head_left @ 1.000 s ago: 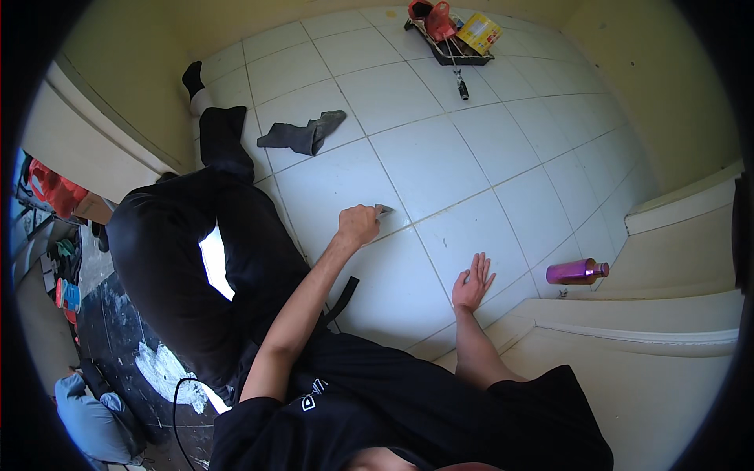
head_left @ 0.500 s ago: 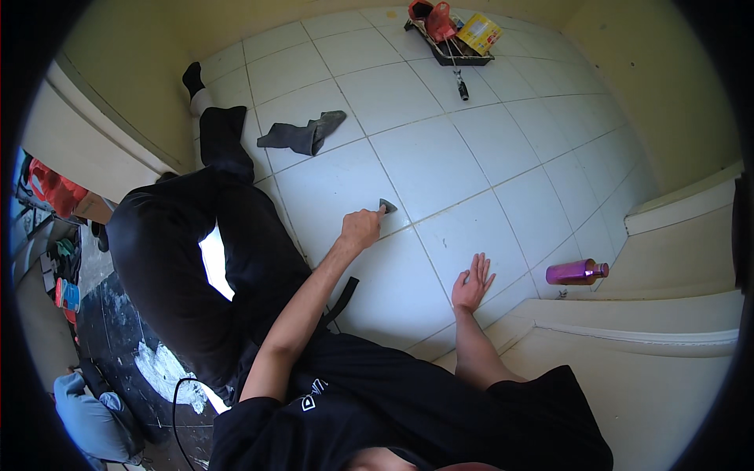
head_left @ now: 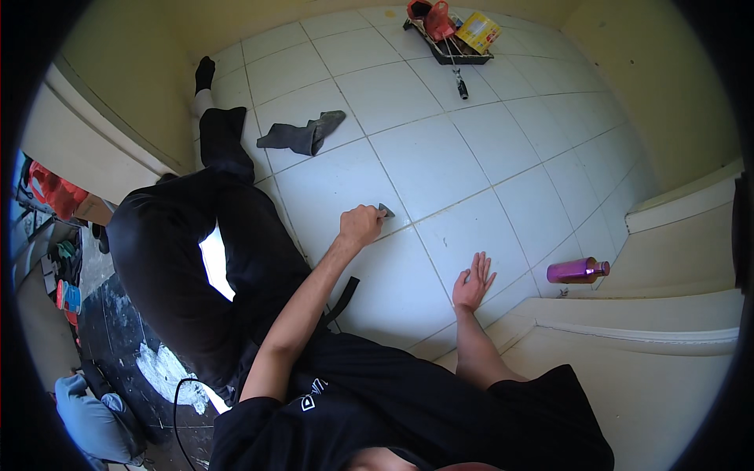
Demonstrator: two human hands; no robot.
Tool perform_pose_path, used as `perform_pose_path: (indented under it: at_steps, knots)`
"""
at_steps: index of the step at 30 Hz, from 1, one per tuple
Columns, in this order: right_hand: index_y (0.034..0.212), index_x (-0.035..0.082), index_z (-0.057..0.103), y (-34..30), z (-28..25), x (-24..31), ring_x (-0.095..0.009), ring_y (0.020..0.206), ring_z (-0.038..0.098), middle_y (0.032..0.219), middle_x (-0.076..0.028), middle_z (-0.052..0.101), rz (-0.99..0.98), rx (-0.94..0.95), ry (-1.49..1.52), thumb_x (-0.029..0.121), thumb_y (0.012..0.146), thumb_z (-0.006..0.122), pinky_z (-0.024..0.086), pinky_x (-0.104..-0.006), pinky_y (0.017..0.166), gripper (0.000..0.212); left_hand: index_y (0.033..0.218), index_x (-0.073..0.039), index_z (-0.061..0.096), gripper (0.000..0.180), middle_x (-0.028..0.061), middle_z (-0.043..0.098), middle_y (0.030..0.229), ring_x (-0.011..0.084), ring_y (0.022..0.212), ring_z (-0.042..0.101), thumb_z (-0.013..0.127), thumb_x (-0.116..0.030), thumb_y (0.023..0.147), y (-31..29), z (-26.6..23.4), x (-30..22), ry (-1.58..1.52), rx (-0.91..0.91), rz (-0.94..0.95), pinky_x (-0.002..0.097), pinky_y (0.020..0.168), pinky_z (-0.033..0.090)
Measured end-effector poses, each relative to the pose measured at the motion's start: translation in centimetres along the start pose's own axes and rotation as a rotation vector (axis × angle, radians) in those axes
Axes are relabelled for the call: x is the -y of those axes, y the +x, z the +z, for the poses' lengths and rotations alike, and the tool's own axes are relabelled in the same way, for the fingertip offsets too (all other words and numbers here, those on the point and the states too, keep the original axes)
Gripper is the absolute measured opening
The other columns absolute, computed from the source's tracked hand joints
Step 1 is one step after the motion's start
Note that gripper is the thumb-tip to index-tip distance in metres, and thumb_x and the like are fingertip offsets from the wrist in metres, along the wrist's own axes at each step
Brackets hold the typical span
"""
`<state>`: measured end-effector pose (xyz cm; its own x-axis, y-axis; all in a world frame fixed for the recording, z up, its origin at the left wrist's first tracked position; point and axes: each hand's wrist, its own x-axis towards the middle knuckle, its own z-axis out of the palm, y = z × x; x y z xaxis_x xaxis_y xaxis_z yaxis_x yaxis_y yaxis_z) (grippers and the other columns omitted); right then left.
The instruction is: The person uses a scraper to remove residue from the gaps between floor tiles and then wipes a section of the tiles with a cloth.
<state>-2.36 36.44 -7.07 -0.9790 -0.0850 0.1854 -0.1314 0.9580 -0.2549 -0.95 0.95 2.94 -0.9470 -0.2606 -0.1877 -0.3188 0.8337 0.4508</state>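
Note:
My left hand (head_left: 361, 225) is closed around a small scraper (head_left: 386, 210). Only its grey, pointed blade shows beyond my fingers; the handle is hidden in my grip. The blade rests on or just over a white floor tile (head_left: 338, 192), close to a grout line. Farther right, my right hand (head_left: 470, 289) lies palm down on the tiles with its fingers stretched out and holds nothing. Beyond my left hand, toward the far left, a crumpled grey cloth (head_left: 305, 133) lies on the floor.
A purple bottle (head_left: 577, 271) lies on its side to the right, by a cream door panel (head_left: 644, 345). At the far wall stands a black paint tray (head_left: 463, 59) with a roller handle (head_left: 462, 85) and a yellow package (head_left: 479, 33). My bent legs (head_left: 173, 259) fill the left.
The scraper and my left hand have shifted very slightly, and the index finger on the blade looks more curled. My foot has moved a little right. The right hand stays put.

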Motion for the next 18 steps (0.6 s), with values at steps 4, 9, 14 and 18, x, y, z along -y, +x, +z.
perform_pose_path:
  at_steps: [4, 9, 14, 18]
  knots:
    - [0.156, 0.009, 0.047, 0.0, 0.0, 0.0, -0.025, 0.157, 0.028, 0.167, -0.005, 0.038, -0.004, -0.003, 0.002, 0.016, 0.097, 0.049, 0.012, -0.0534, 0.13, 0.059, 0.111, -0.021, 0.082, 0.027, 0.0182, 0.077, 0.097, 0.038, 0.088, 0.075, 0.065, -0.025, 0.09, 0.3, -0.3, -0.2, 0.009, 0.035, -0.043, 0.0482, 0.078, 0.06]
    - [0.156, 0.009, 0.047, 0.0, 0.0, 0.1, -0.026, 0.158, 0.028, 0.167, -0.005, 0.038, -0.004, -0.001, 0.006, 0.016, 0.097, 0.049, 0.012, -0.0541, 0.13, 0.059, 0.1, -0.017, 0.083, 0.024, 0.0178, 0.078, 0.098, 0.0376, 0.089, 0.075, 0.065, -0.026, 0.087, 0.3, -1.3, -0.8, 0.089, 0.138, -0.086, 0.0475, 0.08, 0.06]
    - [0.156, 0.01, 0.047, 0.0, 0.0, 0.0, -0.025, 0.157, 0.028, 0.167, -0.005, 0.038, -0.007, -0.01, 0.003, 0.016, 0.097, 0.049, 0.012, -0.0539, 0.13, 0.059, 0.089, -0.008, 0.08, 0.024, 0.0194, 0.078, 0.094, 0.0365, 0.088, 0.076, 0.064, -0.025, 0.087, -0.3, -2.3, -1.8, 0.161, 0.176, -0.061, 0.0462, 0.079, 0.06]
    - [0.156, 0.01, 0.047, 0.0, 0.0, 0.0, -0.025, 0.157, 0.028, 0.167, -0.005, 0.038, -0.005, -0.007, 0.0, 0.016, 0.097, 0.049, 0.012, -0.0538, 0.13, 0.059, 0.085, -0.006, 0.078, 0.021, 0.0193, 0.077, 0.092, 0.0347, 0.085, 0.077, 0.064, -0.022, 0.085, -0.6, -2.3, -2.5, 0.209, 0.157, -0.032, 0.0443, 0.077, 0.061]
